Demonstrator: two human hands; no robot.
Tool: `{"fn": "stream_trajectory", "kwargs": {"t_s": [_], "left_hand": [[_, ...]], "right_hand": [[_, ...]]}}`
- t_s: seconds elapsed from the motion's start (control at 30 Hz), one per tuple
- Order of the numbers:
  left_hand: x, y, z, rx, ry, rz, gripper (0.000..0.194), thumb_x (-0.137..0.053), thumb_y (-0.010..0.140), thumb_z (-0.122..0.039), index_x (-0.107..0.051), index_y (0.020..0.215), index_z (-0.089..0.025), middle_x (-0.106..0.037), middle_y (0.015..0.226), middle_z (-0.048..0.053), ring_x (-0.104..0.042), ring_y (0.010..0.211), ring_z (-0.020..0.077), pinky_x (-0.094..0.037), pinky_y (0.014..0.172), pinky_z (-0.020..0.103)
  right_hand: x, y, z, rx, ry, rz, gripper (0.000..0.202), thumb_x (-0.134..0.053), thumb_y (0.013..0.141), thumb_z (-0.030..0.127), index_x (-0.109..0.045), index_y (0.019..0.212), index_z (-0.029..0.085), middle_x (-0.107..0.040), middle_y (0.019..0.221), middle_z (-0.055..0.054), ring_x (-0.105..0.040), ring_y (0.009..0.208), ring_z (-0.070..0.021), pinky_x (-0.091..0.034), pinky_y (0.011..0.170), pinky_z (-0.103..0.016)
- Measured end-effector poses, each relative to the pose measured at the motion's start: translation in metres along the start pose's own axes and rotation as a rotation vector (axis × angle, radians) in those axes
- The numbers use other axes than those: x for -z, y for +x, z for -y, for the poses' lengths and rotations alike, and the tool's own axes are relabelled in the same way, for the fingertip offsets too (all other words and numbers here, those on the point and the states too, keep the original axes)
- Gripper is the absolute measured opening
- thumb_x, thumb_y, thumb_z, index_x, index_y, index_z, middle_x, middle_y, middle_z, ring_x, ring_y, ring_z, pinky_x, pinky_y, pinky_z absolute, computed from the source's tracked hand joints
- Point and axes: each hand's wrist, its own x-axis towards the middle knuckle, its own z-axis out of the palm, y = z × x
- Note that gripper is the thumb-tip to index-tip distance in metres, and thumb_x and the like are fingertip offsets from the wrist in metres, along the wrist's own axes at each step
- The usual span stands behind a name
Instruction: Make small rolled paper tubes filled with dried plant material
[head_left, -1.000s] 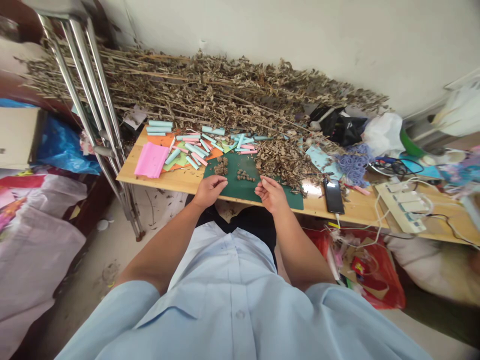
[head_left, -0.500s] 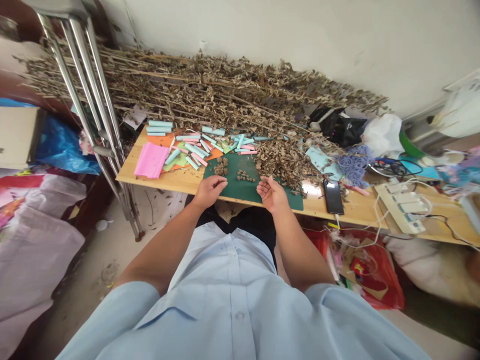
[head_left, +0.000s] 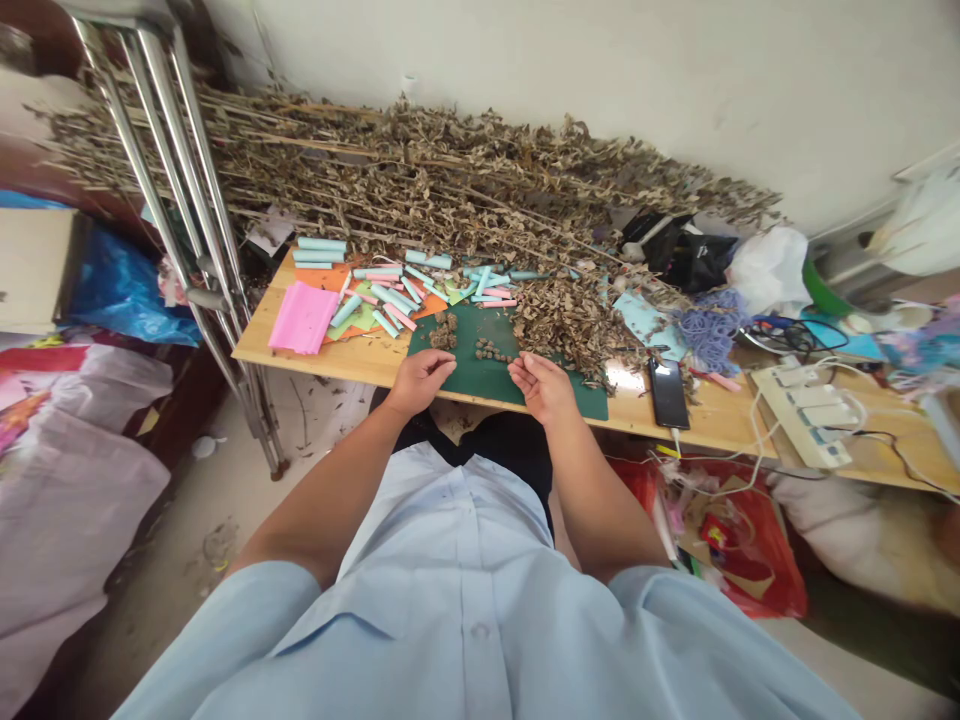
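My left hand (head_left: 424, 382) rests at the near left edge of the green cutting mat (head_left: 480, 385), thumb and fingertips closed together. Whatever they hold, if anything, is hidden. Just beyond it sits a clump of crumbled dried leaf balls (head_left: 443, 331). On the mat's near side my right hand (head_left: 546, 387) is curled, its thumb and forefinger pinched together; I cannot make out anything between them. Small brown balls (head_left: 490, 350) lie in a short row between the hands, close to the right fingertips. Behind the right hand spreads a heap of loose dried leaves (head_left: 566, 325).
Long dried leafy stalks (head_left: 420, 180) lie along the wall. Blue and pink paper rolls (head_left: 405, 290) and a pink paper stack (head_left: 304, 318) are at the left. A phone (head_left: 667, 393), purple yarn (head_left: 711, 330) and a power strip (head_left: 806, 410) are right. Metal crutches (head_left: 187, 200) stand left.
My right hand has shifted slightly left toward the small balls, and its thumb and forefinger have come together. The left hand has stayed nearly still.
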Motion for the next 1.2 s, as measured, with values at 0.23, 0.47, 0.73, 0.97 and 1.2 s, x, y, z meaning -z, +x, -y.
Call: {"fn": "stream_trajectory", "kwargs": {"t_s": [0.23,0.47,0.73,0.97,1.2], "left_hand": [[0.0008,-0.0003,-0.0017,-0.005,0.010,0.008,0.028,-0.065,0.092,-0.042,-0.076,0.103,-0.019,-0.074,0.086,0.004,-0.068,0.079,0.0169,-0.055,0.074,0.030],[0.0003,-0.0004,-0.0012,0.002,0.007,0.004,0.027,-0.065,0.091,-0.042,-0.076,0.103,-0.020,-0.074,0.087,0.004,-0.069,0.078,0.0167,-0.056,0.074,0.030],[0.0007,-0.0005,-0.0022,0.003,0.005,0.007,0.027,-0.065,0.091,-0.042,-0.075,0.103,-0.019,-0.075,0.088,0.005,-0.070,0.081,0.0175,-0.056,0.077,0.030],[0.0009,-0.0004,-0.0046,0.018,-0.004,0.009,0.029,-0.065,0.091,-0.044,-0.076,0.102,-0.019,-0.075,0.087,0.005,-0.069,0.081,0.0183,-0.056,0.076,0.031],[0.0013,-0.0004,-0.0040,0.019,0.004,0.008,0.029,-0.065,0.091,-0.043,-0.076,0.103,-0.019,-0.075,0.088,0.005,-0.069,0.083,0.0184,-0.056,0.077,0.032]], "right_hand": [[-0.0006,-0.0013,-0.0070,0.058,-0.097,0.039,0.012,-0.082,0.080,0.022,-0.073,0.087,0.017,-0.076,0.071,-0.002,-0.075,0.063,-0.0144,-0.063,0.058,-0.021],[0.0007,-0.0027,-0.0089,0.085,-0.094,0.079,0.016,-0.084,0.080,0.026,-0.074,0.090,0.018,-0.077,0.077,-0.002,-0.076,0.070,-0.0149,-0.064,0.065,-0.023],[0.0016,-0.0022,-0.0037,0.048,-0.029,0.107,0.016,-0.079,0.084,0.029,-0.075,0.094,0.018,-0.080,0.086,-0.005,-0.078,0.079,-0.0168,-0.066,0.075,-0.026],[0.0015,-0.0027,-0.0042,0.038,-0.060,0.069,0.018,-0.085,0.078,0.020,-0.073,0.092,0.019,-0.078,0.077,-0.002,-0.076,0.069,-0.0139,-0.065,0.066,-0.021],[0.0006,-0.0039,-0.0064,0.042,-0.076,0.059,0.018,-0.083,0.082,0.029,-0.071,0.091,0.018,-0.076,0.074,-0.002,-0.076,0.066,-0.0159,-0.065,0.060,-0.022]]}}
